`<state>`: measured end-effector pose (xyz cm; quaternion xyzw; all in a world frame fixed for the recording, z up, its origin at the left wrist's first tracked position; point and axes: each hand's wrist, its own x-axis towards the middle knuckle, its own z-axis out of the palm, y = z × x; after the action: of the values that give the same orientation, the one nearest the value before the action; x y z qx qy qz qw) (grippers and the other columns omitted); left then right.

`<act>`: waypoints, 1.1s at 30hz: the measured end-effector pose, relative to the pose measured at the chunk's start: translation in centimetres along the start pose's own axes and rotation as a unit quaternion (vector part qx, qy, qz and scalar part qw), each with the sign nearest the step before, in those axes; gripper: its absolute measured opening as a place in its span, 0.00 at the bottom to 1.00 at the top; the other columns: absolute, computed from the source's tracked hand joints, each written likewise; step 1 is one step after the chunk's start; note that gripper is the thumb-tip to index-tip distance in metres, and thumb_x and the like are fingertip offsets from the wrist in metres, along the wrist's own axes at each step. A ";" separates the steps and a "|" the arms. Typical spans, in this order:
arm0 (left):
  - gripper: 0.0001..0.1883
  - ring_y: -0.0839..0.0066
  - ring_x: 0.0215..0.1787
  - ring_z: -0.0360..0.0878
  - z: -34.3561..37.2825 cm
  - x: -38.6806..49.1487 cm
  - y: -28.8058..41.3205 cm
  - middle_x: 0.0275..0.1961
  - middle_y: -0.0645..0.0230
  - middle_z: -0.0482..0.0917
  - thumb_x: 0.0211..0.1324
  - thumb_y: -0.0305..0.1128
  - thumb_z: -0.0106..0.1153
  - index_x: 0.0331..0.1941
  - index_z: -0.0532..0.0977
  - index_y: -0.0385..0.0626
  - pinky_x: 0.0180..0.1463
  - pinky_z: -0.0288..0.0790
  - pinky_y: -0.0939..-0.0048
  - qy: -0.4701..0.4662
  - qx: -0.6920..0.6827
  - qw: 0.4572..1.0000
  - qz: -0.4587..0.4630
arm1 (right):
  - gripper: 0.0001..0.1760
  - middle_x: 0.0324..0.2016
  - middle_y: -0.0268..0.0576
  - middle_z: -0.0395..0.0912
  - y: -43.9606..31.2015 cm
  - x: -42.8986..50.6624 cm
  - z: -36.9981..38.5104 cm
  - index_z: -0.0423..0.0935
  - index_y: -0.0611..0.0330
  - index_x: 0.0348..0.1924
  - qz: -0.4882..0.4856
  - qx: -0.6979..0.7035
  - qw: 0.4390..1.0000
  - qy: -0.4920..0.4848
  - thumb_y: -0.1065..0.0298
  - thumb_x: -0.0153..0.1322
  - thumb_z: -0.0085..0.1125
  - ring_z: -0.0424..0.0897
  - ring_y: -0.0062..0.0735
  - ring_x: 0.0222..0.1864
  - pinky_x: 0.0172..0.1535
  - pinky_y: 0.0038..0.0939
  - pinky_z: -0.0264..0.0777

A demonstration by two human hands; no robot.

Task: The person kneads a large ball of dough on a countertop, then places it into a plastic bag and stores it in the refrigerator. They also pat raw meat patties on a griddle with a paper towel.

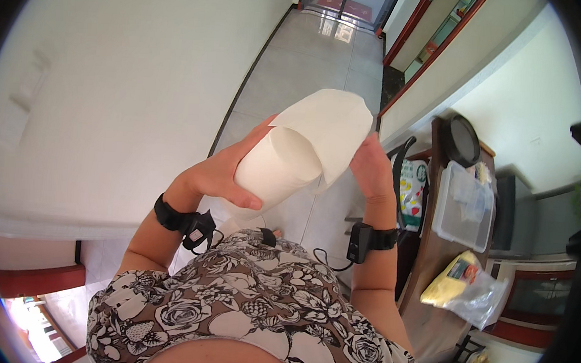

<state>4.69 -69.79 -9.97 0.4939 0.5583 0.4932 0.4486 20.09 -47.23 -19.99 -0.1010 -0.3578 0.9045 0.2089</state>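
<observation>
A roll of white paper (281, 166), like paper towel, is tilted in front of my chest. My left hand (226, 170) wraps around the roll from the left, its thumb along the near side. A loose sheet (331, 121) curls off the roll and spreads above its upper end. At the sheet's right edge is my right hand (372, 166), its fingers partly hidden behind the paper, and they seem to pinch that edge. Both wrists wear black straps with small devices and cables.
To my right stands a wooden table (428, 255) bearing a clear plastic box (463, 207), a dark round pan (462, 139) and a yellow bag in clear plastic (456, 286). A printed bag (412, 194) rests beside the table. A pale wall (142, 82) rises on my left, beside the tiled floor (308, 58).
</observation>
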 end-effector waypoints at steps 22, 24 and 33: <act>0.57 0.68 0.63 0.67 -0.8 -2.4 -1.9 0.63 0.58 0.68 0.29 0.45 0.77 0.65 0.57 0.37 0.64 0.62 0.64 -0.074 -0.321 0.944 -0.002 | 0.05 0.41 0.37 0.78 1.1 -0.1 1.5 0.72 0.60 0.38 -0.035 0.023 0.998 -0.053 0.69 0.71 0.53 0.75 0.23 0.45 0.54 0.26 0.65; 0.57 0.68 0.63 0.67 -0.5 -1.9 -2.1 0.62 0.58 0.69 0.30 0.45 0.78 0.65 0.57 0.37 0.64 0.63 0.64 -0.071 -0.324 0.943 -0.009 | 0.05 0.38 0.35 0.78 1.2 -0.6 1.6 0.72 0.60 0.39 -0.024 0.029 0.999 -0.035 0.69 0.72 0.52 0.76 0.21 0.42 0.50 0.23 0.67; 0.47 0.61 0.58 0.73 3.2 0.2 -8.3 0.59 0.52 0.71 0.38 0.38 0.71 0.63 0.60 0.34 0.59 0.70 0.61 -0.083 -0.521 0.850 -0.001 | 0.05 0.28 0.26 0.71 -0.4 -0.8 -5.2 0.70 0.58 0.35 -0.089 -0.006 0.991 0.096 0.67 0.72 0.56 0.68 0.09 0.30 0.34 0.13 0.62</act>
<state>6.91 -69.46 -18.57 0.2264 0.1807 0.6685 0.6850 22.62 -44.20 -23.42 -0.1565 -0.3490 0.8662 0.3214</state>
